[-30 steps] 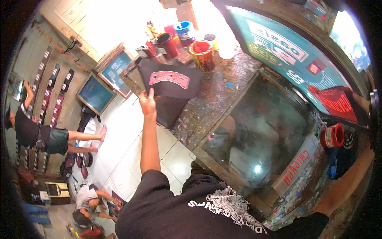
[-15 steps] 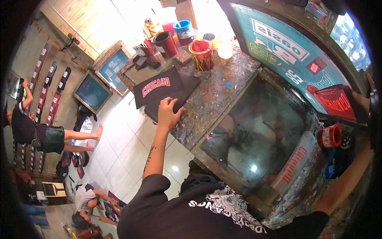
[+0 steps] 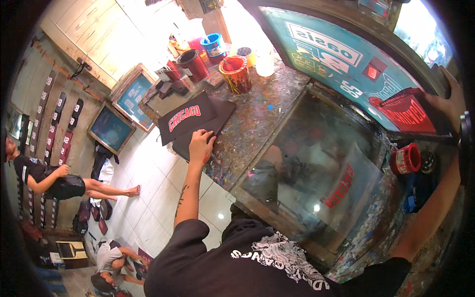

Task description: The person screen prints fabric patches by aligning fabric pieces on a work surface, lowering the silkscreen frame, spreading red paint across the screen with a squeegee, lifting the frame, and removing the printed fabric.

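My left hand [image 3: 200, 146] rests open, fingertips touching two dark flat pieces on the paint-spattered bench [image 3: 267, 111]: a black piece with red, white-edged lettering [image 3: 183, 116] overlapping a plain one [image 3: 222, 116]. My right hand [image 3: 448, 99], at the far right, grips the edge of a raised screen frame. Its teal mesh [image 3: 321, 44] has white designs and a red lettered area [image 3: 403, 111] near that hand. Below the screen lies a glass platen [image 3: 302, 138] in a frame, with a clear sheet bearing red lettering [image 3: 339, 185] at its right.
Paint cans [image 3: 233, 74] crowd the bench's back; a red can [image 3: 404, 159] stands right of the platen. Two framed screens [image 3: 109, 127] lean at left. A standing co-worker [image 3: 47, 180] is by the left wall; a crouching one [image 3: 111, 267] is at lower left, on the tiles.
My left hand has laid the lettered black piece on the bench and released it. The view has shifted slightly, showing more of my right hand. The standing co-worker has lowered an arm.
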`<state>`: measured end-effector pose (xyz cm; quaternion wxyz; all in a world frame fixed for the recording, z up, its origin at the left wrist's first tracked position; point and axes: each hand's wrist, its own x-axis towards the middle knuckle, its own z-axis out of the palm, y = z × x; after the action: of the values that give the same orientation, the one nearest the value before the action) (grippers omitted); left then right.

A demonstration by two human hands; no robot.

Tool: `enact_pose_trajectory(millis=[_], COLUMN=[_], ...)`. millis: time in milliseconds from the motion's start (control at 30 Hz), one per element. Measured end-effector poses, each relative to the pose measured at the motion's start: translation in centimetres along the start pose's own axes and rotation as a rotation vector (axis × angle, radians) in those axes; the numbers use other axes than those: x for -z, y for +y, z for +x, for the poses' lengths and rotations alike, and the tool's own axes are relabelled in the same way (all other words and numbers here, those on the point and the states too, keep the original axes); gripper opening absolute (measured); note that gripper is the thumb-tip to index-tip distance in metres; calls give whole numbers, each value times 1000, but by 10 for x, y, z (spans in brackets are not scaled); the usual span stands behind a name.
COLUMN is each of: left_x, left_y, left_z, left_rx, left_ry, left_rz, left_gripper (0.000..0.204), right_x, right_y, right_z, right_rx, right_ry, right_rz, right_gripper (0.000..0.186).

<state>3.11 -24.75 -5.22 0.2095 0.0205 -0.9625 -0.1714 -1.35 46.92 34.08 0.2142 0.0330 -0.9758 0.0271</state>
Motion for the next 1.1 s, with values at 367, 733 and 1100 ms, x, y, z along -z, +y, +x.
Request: enact_pose_trajectory(millis=[367,733,1100], left_x=[0,-15,30], left_y=[28,12,154], left_z=[18,22,-22], left_rx=[-287,-417,-480], left_ry=[-245,-202,-331], left_rz=[594,821,732], left_gripper=[8,11,26], right_x=[-2,31,38], right_y=[-85,-149,-172], right_z=[-27,-58,-64], right_rx=[-80,38,19], right_ry=[70,42,93], right_rz=[237,150,118], right_gripper=[94,68,56])
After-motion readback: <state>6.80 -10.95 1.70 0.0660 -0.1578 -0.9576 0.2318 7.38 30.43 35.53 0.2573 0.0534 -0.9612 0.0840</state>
